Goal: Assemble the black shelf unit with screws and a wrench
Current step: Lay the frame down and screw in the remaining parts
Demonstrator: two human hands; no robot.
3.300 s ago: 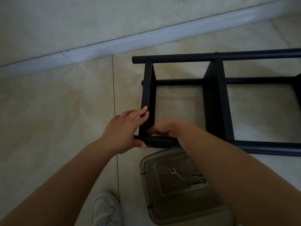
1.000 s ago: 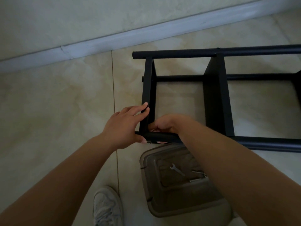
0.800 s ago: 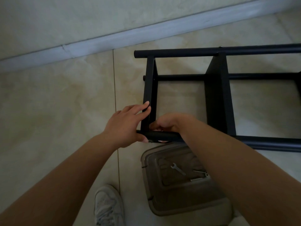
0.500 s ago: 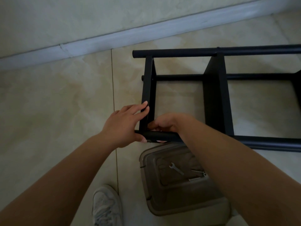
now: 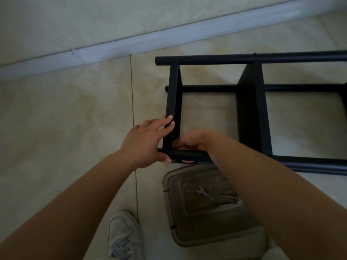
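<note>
The black shelf unit [image 5: 251,102] lies on its side on the tiled floor, its round poles running left to right. My left hand [image 5: 144,142] holds its near left corner, fingers flat against the end panel [image 5: 172,98] and thumb under the near pole [image 5: 189,154]. My right hand [image 5: 191,141] is curled over the same pole just inside that corner, fingertips hidden behind it; what they pinch is not visible. A small silver wrench [image 5: 205,193] and loose screws [image 5: 228,201] lie on the lid of a clear box [image 5: 187,222] below the pole.
A pale skirting board [image 5: 131,44] and the wall run along the back. My white shoe [image 5: 124,237] stands left of the clear box. Beige tiles stretch out to the left of the shelf unit.
Both hands have stayed at the near left corner of the shelf unit. Only the view has shifted slightly.
</note>
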